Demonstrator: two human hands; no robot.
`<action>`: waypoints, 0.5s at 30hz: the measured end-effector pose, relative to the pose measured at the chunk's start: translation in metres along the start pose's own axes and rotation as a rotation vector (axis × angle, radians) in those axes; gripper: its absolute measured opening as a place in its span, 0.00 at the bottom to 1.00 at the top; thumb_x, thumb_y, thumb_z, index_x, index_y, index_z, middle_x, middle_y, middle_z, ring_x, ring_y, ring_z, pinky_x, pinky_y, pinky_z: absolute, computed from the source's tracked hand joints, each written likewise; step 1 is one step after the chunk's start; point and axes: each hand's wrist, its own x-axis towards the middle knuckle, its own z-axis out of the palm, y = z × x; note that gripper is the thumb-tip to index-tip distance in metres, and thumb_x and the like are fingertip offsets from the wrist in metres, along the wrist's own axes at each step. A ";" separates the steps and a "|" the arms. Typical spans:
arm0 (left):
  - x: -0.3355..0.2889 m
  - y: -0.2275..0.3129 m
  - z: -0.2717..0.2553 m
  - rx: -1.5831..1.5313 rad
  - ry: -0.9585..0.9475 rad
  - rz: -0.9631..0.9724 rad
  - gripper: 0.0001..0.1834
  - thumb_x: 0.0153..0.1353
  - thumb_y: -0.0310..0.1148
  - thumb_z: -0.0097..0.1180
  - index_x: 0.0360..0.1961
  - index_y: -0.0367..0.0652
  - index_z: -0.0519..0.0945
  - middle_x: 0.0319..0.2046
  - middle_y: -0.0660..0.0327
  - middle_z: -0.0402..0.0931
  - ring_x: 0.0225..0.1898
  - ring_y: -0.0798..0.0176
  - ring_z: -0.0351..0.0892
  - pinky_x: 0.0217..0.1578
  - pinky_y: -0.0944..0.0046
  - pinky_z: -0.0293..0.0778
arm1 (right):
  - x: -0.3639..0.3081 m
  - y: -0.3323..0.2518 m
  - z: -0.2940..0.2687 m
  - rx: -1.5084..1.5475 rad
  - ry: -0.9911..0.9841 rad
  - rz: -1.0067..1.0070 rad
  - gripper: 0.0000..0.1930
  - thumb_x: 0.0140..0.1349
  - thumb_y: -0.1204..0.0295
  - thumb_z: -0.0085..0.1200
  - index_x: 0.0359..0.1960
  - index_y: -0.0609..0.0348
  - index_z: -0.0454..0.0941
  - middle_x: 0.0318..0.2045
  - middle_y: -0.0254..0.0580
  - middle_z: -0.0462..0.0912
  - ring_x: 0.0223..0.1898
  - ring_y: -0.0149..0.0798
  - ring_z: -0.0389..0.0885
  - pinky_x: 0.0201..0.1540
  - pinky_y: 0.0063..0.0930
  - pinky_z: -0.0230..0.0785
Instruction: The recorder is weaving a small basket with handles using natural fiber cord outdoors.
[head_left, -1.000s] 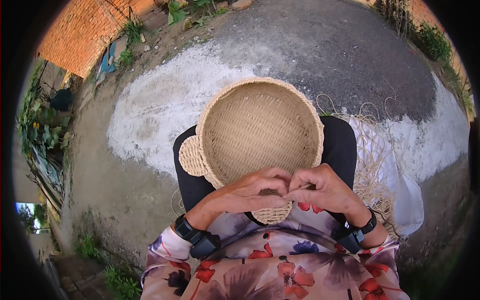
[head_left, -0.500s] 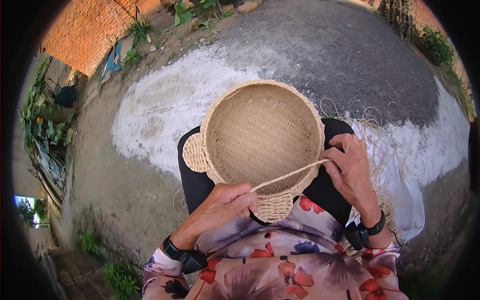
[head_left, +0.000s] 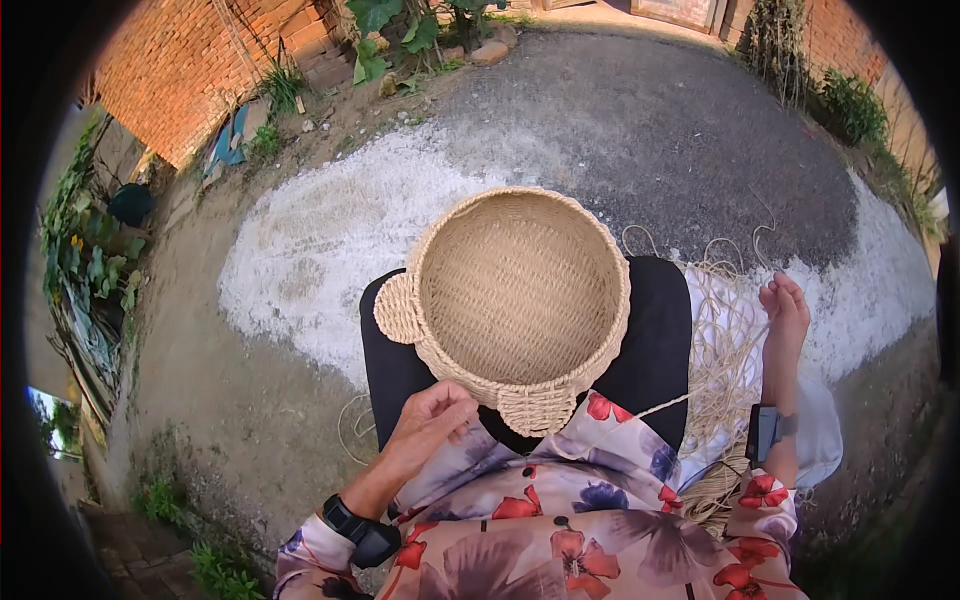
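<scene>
A round basket (head_left: 522, 290) woven of pale twisted cord rests on my lap, its opening upward. One small woven ear (head_left: 399, 308) juts from its left side, another woven tab (head_left: 537, 410) from its near side. My left hand (head_left: 432, 425) is closed beside the near left rim, thumb against fingers; what it pinches is hidden. A strand of cord (head_left: 664, 405) crosses my lap from near the tab toward the right. Out to the right, above a heap of loose cord (head_left: 722, 335), my right hand (head_left: 786, 308) is raised with fingers curled; its grip on any strand cannot be made out.
The cord heap lies on a white sheet (head_left: 815, 425) right of my knee. White powdery patches (head_left: 310, 240) cover part of the ground, with dark grey paving (head_left: 690, 130) beyond. A brick wall (head_left: 190, 80) and plants (head_left: 375, 40) stand at the far left.
My right hand has swung outward to the right, away from the basket rim. The cord stretched between both hands over the basket now lies lower, across my lap. My left hand moved slightly left.
</scene>
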 end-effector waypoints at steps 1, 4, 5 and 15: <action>-0.001 -0.004 0.001 0.005 -0.001 0.012 0.12 0.67 0.40 0.54 0.39 0.41 0.79 0.31 0.63 0.79 0.29 0.75 0.73 0.30 0.73 0.71 | -0.007 -0.006 0.019 -0.112 0.045 -0.182 0.10 0.65 0.75 0.47 0.44 0.64 0.78 0.36 0.38 0.79 0.39 0.33 0.79 0.47 0.26 0.71; -0.002 -0.012 0.010 0.123 -0.172 -0.146 0.16 0.67 0.43 0.53 0.41 0.40 0.79 0.34 0.63 0.79 0.30 0.72 0.74 0.33 0.72 0.73 | -0.052 -0.011 0.082 -0.529 -0.420 -0.599 0.06 0.60 0.83 0.49 0.35 0.66 0.78 0.30 0.38 0.78 0.34 0.31 0.78 0.39 0.22 0.68; -0.002 -0.013 0.016 0.122 -0.169 -0.138 0.16 0.67 0.43 0.53 0.41 0.40 0.79 0.34 0.63 0.79 0.30 0.72 0.74 0.33 0.72 0.73 | -0.071 -0.008 0.102 -0.567 -0.560 -0.578 0.05 0.56 0.81 0.53 0.34 0.66 0.79 0.28 0.43 0.76 0.32 0.37 0.78 0.39 0.27 0.68; 0.018 -0.007 0.008 -0.222 -0.233 0.091 0.22 0.64 0.34 0.54 0.55 0.31 0.73 0.49 0.59 0.77 0.49 0.67 0.75 0.53 0.66 0.69 | -0.134 -0.011 0.162 -0.706 -0.918 -1.086 0.11 0.52 0.68 0.61 0.17 0.56 0.73 0.17 0.37 0.69 0.21 0.41 0.71 0.29 0.35 0.59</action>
